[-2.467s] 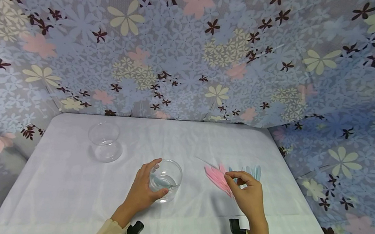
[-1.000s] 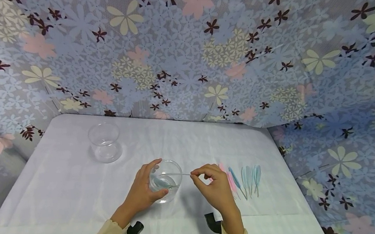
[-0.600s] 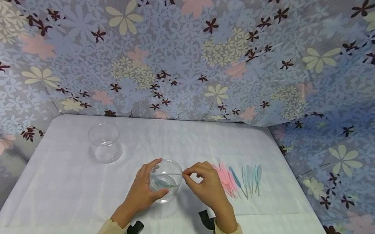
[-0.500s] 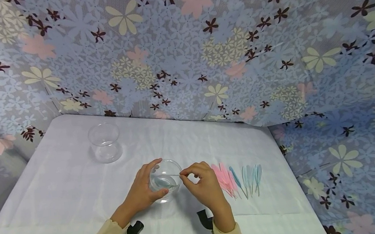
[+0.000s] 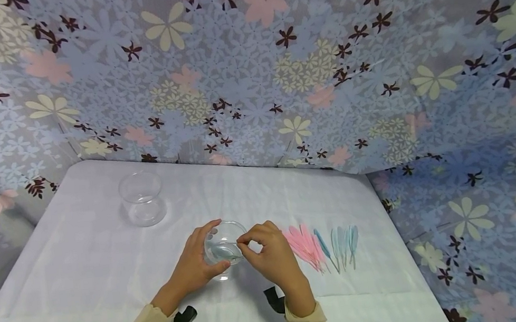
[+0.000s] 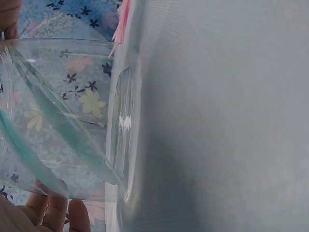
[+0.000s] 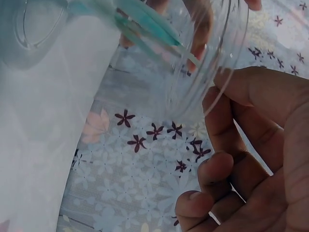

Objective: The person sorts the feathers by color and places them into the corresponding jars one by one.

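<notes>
A clear plastic jar (image 5: 222, 263) stands on the white table. My left hand (image 5: 197, 258) grips it from the left, fingers round the far side and thumb at the near side. Inside, pale blue-green feathers (image 6: 72, 130) lean against the wall in the left wrist view. At the rim on the right, thumb and index finger of my right hand (image 5: 268, 250) pinch the thin quill end of a pale feather (image 5: 228, 243), its length reaching into the jar. In the right wrist view teal feathers (image 7: 152, 21) show through the clear wall, near the pinching fingertips (image 7: 227, 82).
Pink feathers (image 5: 306, 246) lie fanned out to the right, with a darker blue feather (image 5: 324, 244) and several pale blue feathers (image 5: 343, 241) beside them. Another clear jar (image 5: 142, 201) stands at the back left. A flowered cloth (image 5: 229, 79) hangs behind the white table (image 5: 83, 266).
My right hand has come left from the feathers to the jar, bringing one feather, which has sunk further into the jar. The left hand keeps its grip.
</notes>
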{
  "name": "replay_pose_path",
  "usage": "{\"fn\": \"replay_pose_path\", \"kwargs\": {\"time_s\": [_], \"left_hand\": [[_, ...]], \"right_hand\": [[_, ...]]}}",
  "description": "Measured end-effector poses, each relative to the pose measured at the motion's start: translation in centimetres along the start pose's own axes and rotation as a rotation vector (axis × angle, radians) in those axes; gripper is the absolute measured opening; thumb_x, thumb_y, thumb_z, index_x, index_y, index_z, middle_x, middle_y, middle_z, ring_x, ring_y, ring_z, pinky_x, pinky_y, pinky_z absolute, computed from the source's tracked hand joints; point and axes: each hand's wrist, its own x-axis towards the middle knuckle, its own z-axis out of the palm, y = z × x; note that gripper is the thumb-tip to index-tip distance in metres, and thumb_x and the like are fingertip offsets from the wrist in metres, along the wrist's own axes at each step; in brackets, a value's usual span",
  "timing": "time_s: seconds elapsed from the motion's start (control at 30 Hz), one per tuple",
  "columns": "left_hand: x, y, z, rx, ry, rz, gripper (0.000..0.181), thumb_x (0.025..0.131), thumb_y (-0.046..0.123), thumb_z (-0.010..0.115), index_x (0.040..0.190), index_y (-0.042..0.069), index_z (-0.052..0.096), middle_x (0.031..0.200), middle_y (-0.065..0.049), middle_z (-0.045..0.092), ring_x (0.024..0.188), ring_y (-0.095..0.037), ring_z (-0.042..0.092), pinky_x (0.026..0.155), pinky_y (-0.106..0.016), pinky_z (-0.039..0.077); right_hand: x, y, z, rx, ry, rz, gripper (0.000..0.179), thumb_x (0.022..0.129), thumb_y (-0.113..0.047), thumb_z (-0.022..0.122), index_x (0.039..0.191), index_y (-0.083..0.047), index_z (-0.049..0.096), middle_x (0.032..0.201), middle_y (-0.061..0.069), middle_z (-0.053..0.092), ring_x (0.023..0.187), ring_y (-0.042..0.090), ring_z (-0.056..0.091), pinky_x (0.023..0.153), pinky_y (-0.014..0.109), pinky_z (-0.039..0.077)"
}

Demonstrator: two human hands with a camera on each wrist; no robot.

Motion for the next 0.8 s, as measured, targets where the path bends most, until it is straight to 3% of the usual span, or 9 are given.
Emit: {"fn": "replay_pose_path", "kwargs": {"time_s": [0.27,0.43,0.6,0.8], "left_hand": [[-0.06,-0.08,0.10,0.000,-0.015,-0.024,0.090,0.077,0.044,0.082,0.153,0.040,0.033,0.135,-0.005,0.050,0.123,-0.029,0.048,0.091,-0.055,0.046],[-0.05,-0.14,0.09,-0.004,-0.023,-0.039,0.090,0.078,0.045,0.082,0.152,0.042,0.032,0.136,-0.005,0.050,0.123,-0.029,0.048,0.091,-0.055,0.046],[-0.04,-0.12,0.08,-0.022,-0.021,-0.038,0.090,0.077,0.044,0.083,0.153,0.038,0.034,0.136,-0.005,0.050,0.124,-0.030,0.047,0.091,-0.056,0.046],[-0.05,-0.15,0.07,-0.024,-0.023,-0.022,0.091,0.077,0.042,0.083,0.153,0.033,0.035,0.136,-0.007,0.050,0.124,-0.030,0.047,0.091,-0.056,0.046]], "right_hand": [[0.33,-0.47,0.81,-0.067,-0.075,0.027,0.005,0.085,-0.015,0.079,0.086,-0.019,0.081,0.080,-0.015,0.068,0.078,0.006,0.052,0.067,0.022,0.046],[0.38,-0.53,1.05,-0.081,-0.103,0.073,0.006,0.087,-0.017,0.076,0.085,-0.019,0.081,0.078,-0.016,0.067,0.077,0.013,0.058,0.064,0.022,0.045],[0.44,-0.65,1.05,-0.066,-0.103,0.080,0.008,0.088,-0.017,0.074,0.084,-0.018,0.081,0.078,-0.015,0.067,0.077,0.019,0.060,0.064,0.022,0.045],[0.42,-0.68,0.98,-0.076,-0.117,0.086,0.009,0.089,-0.017,0.073,0.085,-0.018,0.081,0.079,-0.015,0.067,0.077,0.016,0.059,0.064,0.022,0.045]]}}
